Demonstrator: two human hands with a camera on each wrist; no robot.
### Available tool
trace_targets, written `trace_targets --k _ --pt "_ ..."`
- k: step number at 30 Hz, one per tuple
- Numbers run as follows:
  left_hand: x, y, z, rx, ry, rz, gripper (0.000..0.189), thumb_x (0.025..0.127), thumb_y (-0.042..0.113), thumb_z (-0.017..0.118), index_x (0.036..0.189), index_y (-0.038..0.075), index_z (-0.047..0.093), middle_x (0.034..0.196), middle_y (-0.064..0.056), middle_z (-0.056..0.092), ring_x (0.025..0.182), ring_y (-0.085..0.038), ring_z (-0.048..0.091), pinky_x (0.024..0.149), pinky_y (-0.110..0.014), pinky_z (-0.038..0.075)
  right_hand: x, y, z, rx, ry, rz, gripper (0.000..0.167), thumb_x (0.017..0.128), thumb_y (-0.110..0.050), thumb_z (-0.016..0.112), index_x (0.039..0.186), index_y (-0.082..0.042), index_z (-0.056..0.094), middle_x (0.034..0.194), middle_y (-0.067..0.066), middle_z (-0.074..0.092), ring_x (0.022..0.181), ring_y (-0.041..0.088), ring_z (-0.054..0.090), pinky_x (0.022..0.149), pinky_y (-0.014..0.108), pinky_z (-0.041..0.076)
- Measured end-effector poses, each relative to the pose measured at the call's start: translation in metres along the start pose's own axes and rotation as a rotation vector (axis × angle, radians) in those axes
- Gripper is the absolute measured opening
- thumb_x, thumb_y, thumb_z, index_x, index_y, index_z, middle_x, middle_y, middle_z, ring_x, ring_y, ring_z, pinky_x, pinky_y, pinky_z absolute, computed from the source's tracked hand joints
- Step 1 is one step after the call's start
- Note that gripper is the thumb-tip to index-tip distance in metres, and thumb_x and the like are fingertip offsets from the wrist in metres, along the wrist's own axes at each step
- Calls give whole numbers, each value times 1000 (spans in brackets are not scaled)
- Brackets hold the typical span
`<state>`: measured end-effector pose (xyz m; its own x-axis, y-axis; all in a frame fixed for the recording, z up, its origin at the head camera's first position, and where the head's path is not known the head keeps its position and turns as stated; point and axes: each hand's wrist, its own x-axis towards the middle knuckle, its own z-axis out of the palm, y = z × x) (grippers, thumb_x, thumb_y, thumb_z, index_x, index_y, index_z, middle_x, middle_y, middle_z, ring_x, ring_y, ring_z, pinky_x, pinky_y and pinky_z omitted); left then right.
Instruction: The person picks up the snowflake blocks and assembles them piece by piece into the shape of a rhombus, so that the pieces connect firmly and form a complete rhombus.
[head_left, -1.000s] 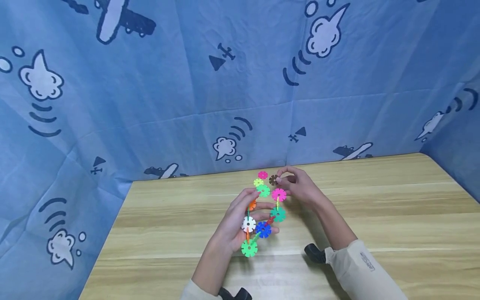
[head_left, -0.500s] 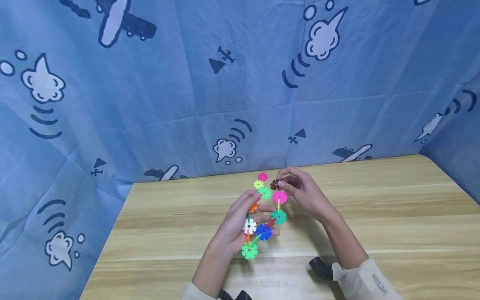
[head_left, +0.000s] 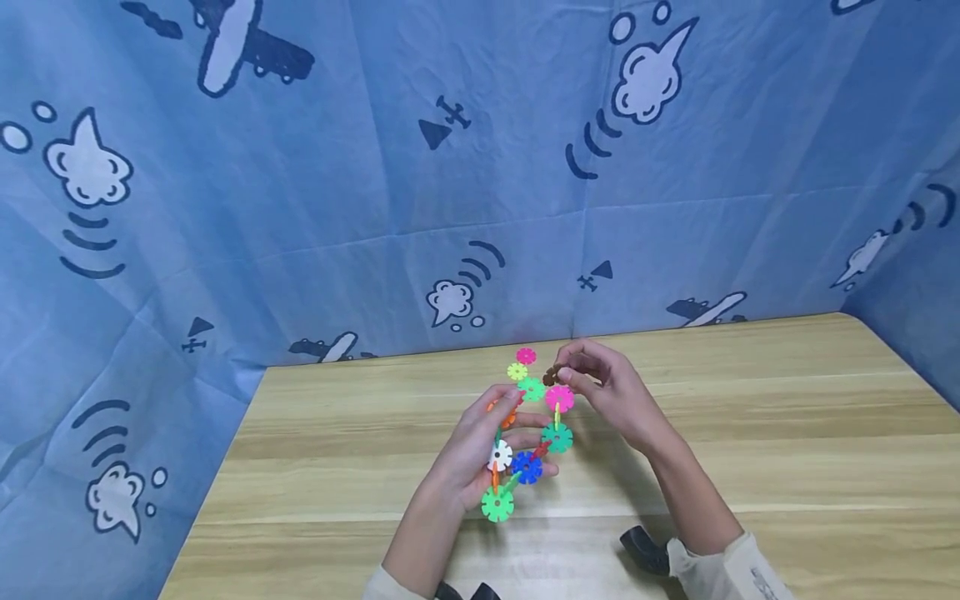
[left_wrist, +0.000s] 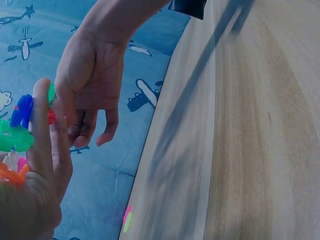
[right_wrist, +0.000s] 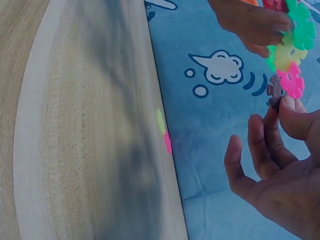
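Observation:
My left hand (head_left: 468, 446) holds a chain of linked plastic snowflake discs, its thumb against the upper left part. The chain curves over the fingers, with a blue disc (head_left: 527, 468), a white disc (head_left: 498, 456) and a bright green disc (head_left: 497, 504) low down. A pink disc (head_left: 559, 398) forms its upper right end. Between thumb and index finger, my right hand (head_left: 611, 396) pinches a brown snowflake disc (right_wrist: 274, 91). That disc is right at the pink disc's edge in the right wrist view, and the other right fingers are loosely bent.
Two loose snowflake discs, one pink (head_left: 526, 356) and one yellow (head_left: 517, 372), lie on the wooden table (head_left: 337, 467) beyond the hands. A blue printed cloth (head_left: 337, 250) rises behind the table's far edge. Dark wrist-camera mounts sit by both sleeves.
My right hand has brought the brown disc downward, closer to the chain's pink end disc, and the brown disc has tilted. My left hand keeps its hold, with the chain turned slightly.

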<state>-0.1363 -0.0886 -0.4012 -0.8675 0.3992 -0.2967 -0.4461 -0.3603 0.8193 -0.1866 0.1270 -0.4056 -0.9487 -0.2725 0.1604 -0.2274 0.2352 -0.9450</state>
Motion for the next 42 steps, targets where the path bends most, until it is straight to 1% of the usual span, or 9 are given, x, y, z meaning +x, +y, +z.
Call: trace_targets --k 8,13,16,22,25,29,33,38,42 --pt "0 -1 0 7 -18 6 24 113 31 56 128 13 53 115 -14 73 96 -23 78 77 -53 70 -1 -4 6 -57 19 -39 6 102 2 69 108 0 69 106 19 76 95 19 73 86 24 64" --pt "-1 -2 0 21 -33 16 23 114 29 55 127 11 53 115 -14 74 96 -23 77 80 -57 69 -2 -3 7 -90 44 -27 7 100 4 71 105 0 71 104 18 77 91 14 71 83 23 64" --pt "-1 -2 -1 35 -32 23 19 114 28 54 122 11 54 114 -15 74 96 -24 77 81 -59 69 -2 -3 8 -91 54 -21 7 99 5 72 104 0 72 102 17 77 89 11 70 81 23 64" --pt "-1 -3 -2 40 -15 22 18 115 27 51 118 11 56 109 -14 74 94 -23 77 79 -59 69 -3 -2 9 -78 45 -41 9 98 9 71 103 1 73 102 18 77 88 9 70 79 22 64" --pt "-1 -3 -2 36 -16 12 19 115 28 50 120 10 57 107 -13 73 93 -23 77 79 -57 69 -3 -1 10 -67 40 -32 15 96 14 69 102 1 73 102 17 76 91 10 70 82 22 64" --pt "-1 -3 -2 52 11 14 19 115 29 51 117 11 56 106 -11 70 91 -21 76 78 -56 69 -3 -2 12 -74 39 -15 25 91 21 65 103 2 73 103 19 76 93 13 69 80 22 62" --pt "-2 -2 -1 68 35 23 17 115 29 53 115 12 55 105 -12 69 88 -20 74 76 -57 69 -3 -4 14 -83 50 2 28 89 23 63 104 1 73 104 19 77 92 18 68 76 22 61" --pt "-4 -1 -1 56 12 10 17 115 28 52 117 12 55 105 -12 69 89 -21 74 78 -57 69 -4 -4 14 -75 72 15 28 90 23 64 104 0 74 104 19 78 93 18 70 79 20 62" --pt "-4 0 -2 59 1 5 16 115 28 51 117 12 54 105 -12 69 90 -21 75 78 -58 69 -4 -2 15 -76 70 8 20 93 16 70 103 0 75 103 18 79 90 13 71 78 20 63"
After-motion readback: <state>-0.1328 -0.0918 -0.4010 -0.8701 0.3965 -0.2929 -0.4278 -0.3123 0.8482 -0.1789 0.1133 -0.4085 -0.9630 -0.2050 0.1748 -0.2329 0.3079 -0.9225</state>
